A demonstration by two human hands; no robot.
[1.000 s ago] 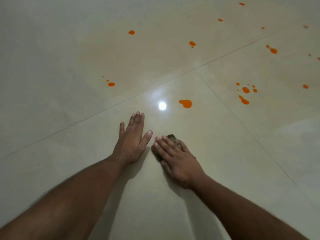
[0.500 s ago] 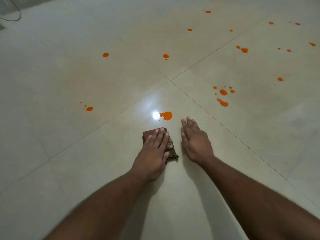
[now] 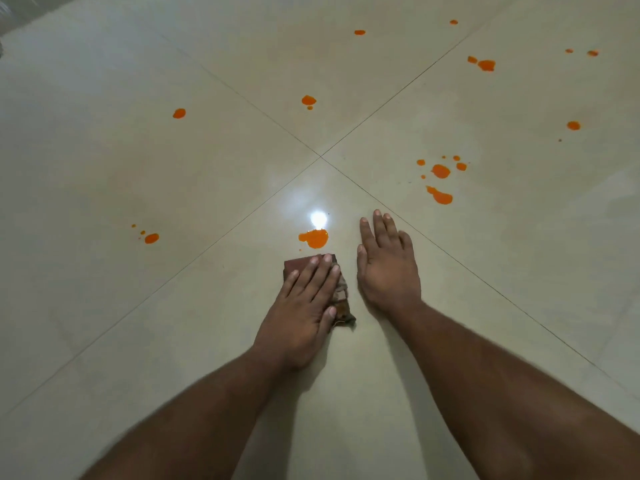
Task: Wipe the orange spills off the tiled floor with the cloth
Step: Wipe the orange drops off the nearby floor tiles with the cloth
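A small folded cloth of dull reddish-brown fabric (image 3: pixel 341 292) is pressed flat on the glossy beige tiled floor (image 3: pixel 173 306) by the left hand (image 3: pixel 304 306), whose fingers are laid straight over it. One worn, mottled edge is seen beside the thumb. The cloth is placed just below the nearest orange spill (image 3: pixel 314 238), not touching it. The right hand (image 3: pixel 388 268) is laid flat on the tile just beside the cloth, fingers extended, holding nothing. More orange drops (image 3: pixel 440 181) are scattered on the farther tiles.
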